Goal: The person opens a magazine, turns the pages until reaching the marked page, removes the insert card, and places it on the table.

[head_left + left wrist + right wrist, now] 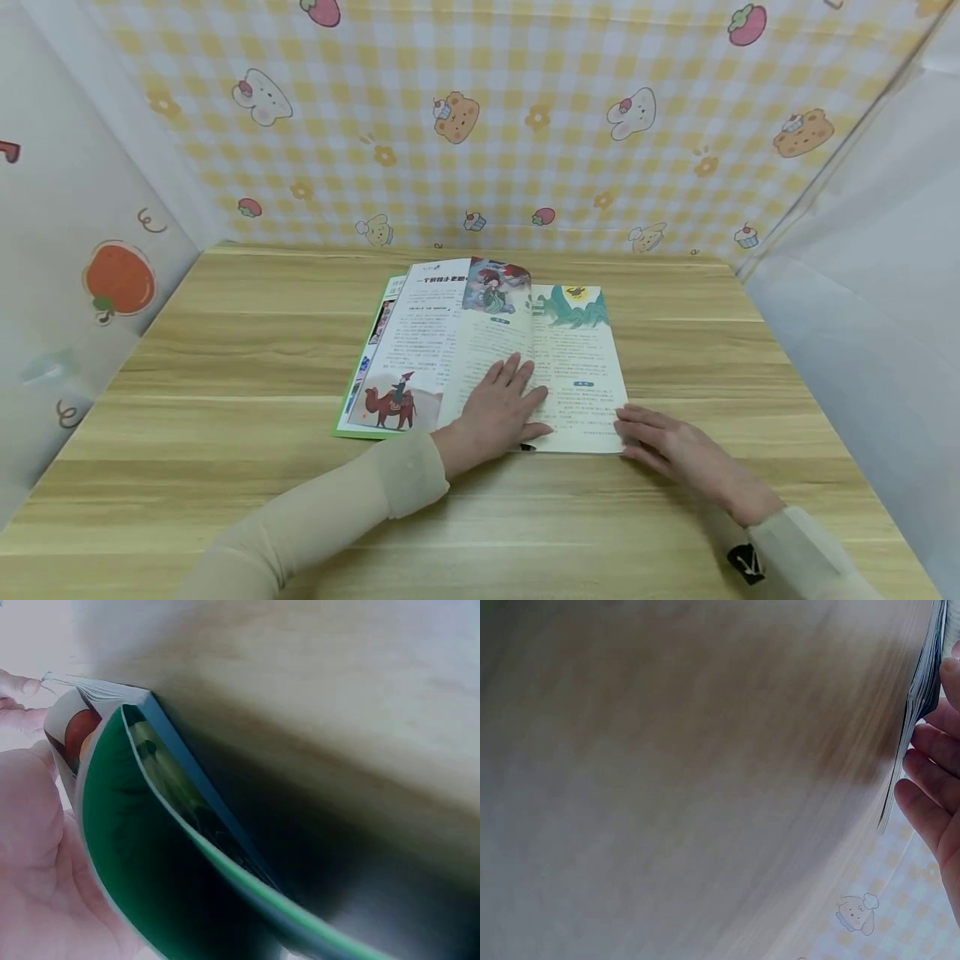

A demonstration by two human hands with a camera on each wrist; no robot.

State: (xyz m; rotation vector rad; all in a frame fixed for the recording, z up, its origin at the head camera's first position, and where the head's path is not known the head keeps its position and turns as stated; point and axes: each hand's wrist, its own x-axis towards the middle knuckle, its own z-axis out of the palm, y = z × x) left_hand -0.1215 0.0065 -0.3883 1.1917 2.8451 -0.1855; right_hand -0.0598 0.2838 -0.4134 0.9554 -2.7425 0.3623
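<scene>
An open illustrated magazine (pixel 577 358) with printed text lies on the wooden table. My left hand (pixel 498 408) rests on the page left of the fold, fingers spread. That page bulges near the fold and overlaps a page with a camel picture (pixel 390 404). In the left wrist view, the magazine's green cover (pixel 112 802) curves up beside the palm. My right hand (pixel 678 450) touches the lower right corner of the magazine with extended fingers. In the right wrist view, the fingers (pixel 926 810) lie against the edges of the stacked pages (pixel 922 682).
The wooden tabletop (pixel 225 350) extends around the magazine. Behind it hangs a yellow checked cloth (pixel 525 167) with cartoon animals. Pale panels stand at the left (pixel 60 208) and the right (pixel 885 250).
</scene>
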